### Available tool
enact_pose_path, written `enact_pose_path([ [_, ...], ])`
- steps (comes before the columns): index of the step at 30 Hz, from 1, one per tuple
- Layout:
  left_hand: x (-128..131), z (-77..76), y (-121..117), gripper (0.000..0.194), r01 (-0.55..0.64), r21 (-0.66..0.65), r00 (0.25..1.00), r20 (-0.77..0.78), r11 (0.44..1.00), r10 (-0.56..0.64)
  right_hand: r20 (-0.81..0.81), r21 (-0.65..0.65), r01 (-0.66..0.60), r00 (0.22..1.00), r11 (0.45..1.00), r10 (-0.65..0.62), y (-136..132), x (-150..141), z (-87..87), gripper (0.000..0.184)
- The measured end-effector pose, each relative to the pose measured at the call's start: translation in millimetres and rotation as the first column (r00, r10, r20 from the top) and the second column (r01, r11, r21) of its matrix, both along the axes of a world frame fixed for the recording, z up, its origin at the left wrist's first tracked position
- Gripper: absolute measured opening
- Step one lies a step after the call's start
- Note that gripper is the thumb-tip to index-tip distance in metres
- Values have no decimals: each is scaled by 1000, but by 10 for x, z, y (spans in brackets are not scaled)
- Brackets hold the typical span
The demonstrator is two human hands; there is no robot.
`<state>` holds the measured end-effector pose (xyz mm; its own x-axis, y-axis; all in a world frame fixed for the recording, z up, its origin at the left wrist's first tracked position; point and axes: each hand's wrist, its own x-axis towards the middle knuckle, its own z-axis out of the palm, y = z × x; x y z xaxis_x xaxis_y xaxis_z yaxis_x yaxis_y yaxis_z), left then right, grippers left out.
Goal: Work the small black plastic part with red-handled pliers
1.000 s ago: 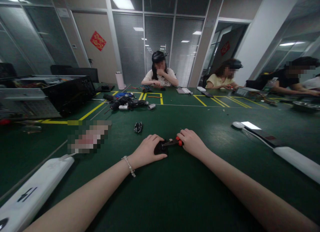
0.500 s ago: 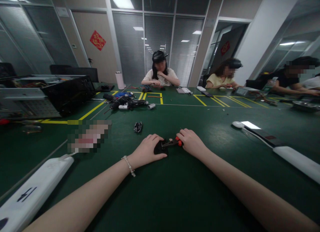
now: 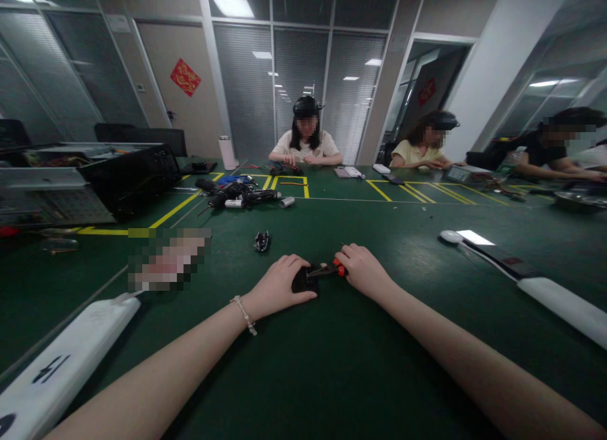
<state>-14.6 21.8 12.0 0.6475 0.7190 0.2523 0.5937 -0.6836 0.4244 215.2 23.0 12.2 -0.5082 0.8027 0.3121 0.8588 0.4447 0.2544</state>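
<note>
My left hand (image 3: 283,281) is closed around a small black part (image 3: 306,282) on the green table (image 3: 360,364), thumb on the near side and fingers on the far side. In my right hand (image 3: 364,264) are pliers with red handles (image 3: 339,267). Their dark jaws reach left and meet the black part; what exactly they grip is too small to make out. A small black and silver piece (image 3: 262,241) lies apart, beyond my left hand.
A black cable pile (image 3: 241,192) lies farther back. At left stand an open computer case (image 3: 128,181) and a pink bottle (image 3: 227,152). White power banks (image 3: 71,358) flank both forearms. Several people, one opposite (image 3: 306,140), sit around the table.
Both my hands, the pliers and the black part stay almost still. The person opposite has lowered a hand from the face to the table.
</note>
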Motion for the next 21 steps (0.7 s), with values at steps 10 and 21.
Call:
enact_pose_path([
  [10,0,4,-2,51,2,2,1000,-3,1000,-2,-11,-6,-26,1000,1000,26,3,8,6,25],
  [21,-5,14,-9,51,-1,-10,1000,3,1000,1,7,-18,-7,1000,1000,7,-11,2,27,24],
])
